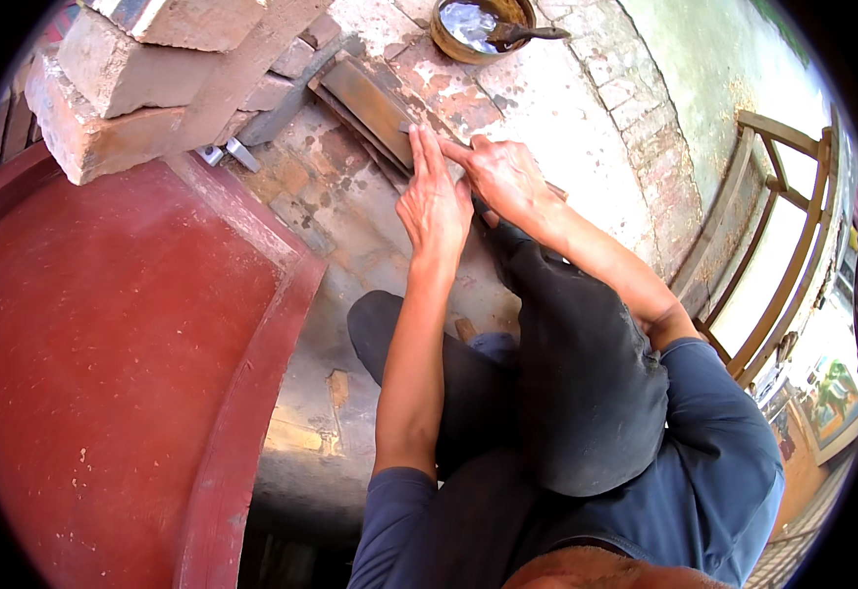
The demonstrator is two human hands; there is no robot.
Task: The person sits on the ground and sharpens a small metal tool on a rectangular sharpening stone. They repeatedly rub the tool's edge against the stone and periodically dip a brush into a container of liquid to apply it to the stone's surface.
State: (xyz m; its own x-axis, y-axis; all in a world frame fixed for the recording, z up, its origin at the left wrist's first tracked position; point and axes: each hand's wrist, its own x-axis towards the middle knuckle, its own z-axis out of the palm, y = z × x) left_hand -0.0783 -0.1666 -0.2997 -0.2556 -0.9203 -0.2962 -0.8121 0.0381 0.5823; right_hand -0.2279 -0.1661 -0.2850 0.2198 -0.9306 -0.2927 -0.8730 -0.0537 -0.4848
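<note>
A long brown block like a sharpening stone (375, 103) lies aslant on the brick floor, on a darker base. Over its near end my left hand (435, 201) reaches with straight fingers held together, tips pressing down on a small flat piece with a greyish edge. My right hand (512, 182) is closed beside it, its index finger stretched across to the left fingers. What both hands hold is mostly covered by them, so its kind cannot be made out. A thin reddish-brown end (556, 191) shows beyond the right hand.
Beyond the block stands a round bowl (441, 41) of water with a dark-handled tool (529, 32) resting in it. Stacked bricks (139, 74) and a large red panel (125, 363) flank my left side. A wooden frame (802, 245) stands at the right. My bent knee (586, 393) is close below.
</note>
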